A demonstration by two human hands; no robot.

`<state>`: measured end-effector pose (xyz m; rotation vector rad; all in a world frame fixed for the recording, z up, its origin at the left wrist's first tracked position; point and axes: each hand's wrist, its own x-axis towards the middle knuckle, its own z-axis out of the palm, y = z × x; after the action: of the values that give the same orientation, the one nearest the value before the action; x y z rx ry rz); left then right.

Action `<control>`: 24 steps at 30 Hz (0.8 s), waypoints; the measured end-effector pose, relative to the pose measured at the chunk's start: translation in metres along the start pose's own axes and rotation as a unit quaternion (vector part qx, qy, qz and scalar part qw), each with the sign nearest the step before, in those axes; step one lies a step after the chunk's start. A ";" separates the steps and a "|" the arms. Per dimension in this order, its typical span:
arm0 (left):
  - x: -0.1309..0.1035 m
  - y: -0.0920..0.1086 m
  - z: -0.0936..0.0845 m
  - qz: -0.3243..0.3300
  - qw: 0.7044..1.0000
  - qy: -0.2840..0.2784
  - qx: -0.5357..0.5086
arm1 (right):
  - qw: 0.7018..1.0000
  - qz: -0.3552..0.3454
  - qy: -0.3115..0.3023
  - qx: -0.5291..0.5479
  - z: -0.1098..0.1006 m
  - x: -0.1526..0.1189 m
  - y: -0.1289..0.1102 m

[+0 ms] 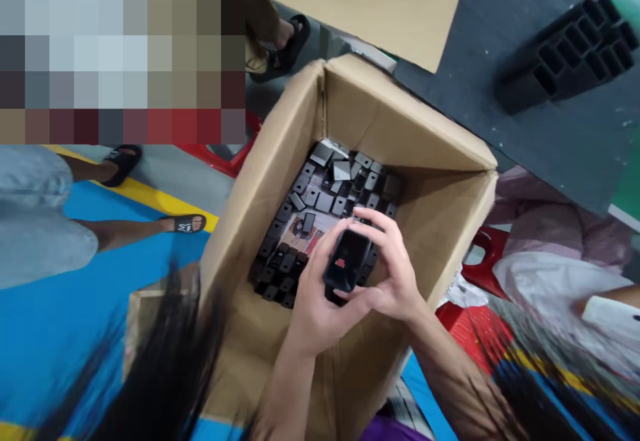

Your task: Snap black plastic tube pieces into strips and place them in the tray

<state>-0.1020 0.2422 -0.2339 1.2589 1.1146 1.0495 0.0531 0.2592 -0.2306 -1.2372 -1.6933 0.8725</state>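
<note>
The left hand (316, 294) and right hand (395, 274) gripped a glossy black rectangular case (351, 258) inside curled fingers, over an open brown cardboard box (400, 111); blue floor (45, 341) lay left, a dark grey tabletop (470, 88) right.

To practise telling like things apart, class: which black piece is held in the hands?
The black piece with a small reddish patch, between the left hand and right hand; the dark pieces inside the cardboard box lie unheld.

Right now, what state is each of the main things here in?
Cardboard box: open at the top
Black piece: held up
Left hand: gripping the black piece
Right hand: gripping it too
Small dark pieces: lying inside the box
Black tubes: bunched together, ends open
</note>
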 end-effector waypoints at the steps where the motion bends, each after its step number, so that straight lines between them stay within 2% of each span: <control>1: -0.004 0.005 0.007 0.004 1.000 0.004 0.022 | 1.000 -0.001 0.003 0.011 -0.006 -0.006 -0.001; 5: -0.020 0.019 0.039 0.023 0.997 0.016 0.067 | 0.998 0.014 0.031 0.053 -0.027 -0.038 -0.002; 9: -0.037 0.030 0.069 0.027 0.997 0.022 0.065 | 0.996 0.018 0.058 0.065 -0.046 -0.067 -0.009; 17: -0.064 0.057 0.109 0.037 0.998 0.002 0.052 | 0.982 -0.017 0.163 0.097 -0.072 -0.110 -0.025; 20: -0.076 0.078 0.121 0.039 0.997 0.014 0.064 | 0.979 -0.010 0.186 0.085 -0.084 -0.122 -0.046; 24: -0.096 0.127 0.133 0.054 0.996 0.003 0.065 | 0.974 -0.009 0.215 0.076 -0.108 -0.135 -0.092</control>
<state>0.0155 0.1313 -0.1040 1.4333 1.1449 1.0770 0.1380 0.1108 -0.1356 -1.2008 -1.2671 0.6512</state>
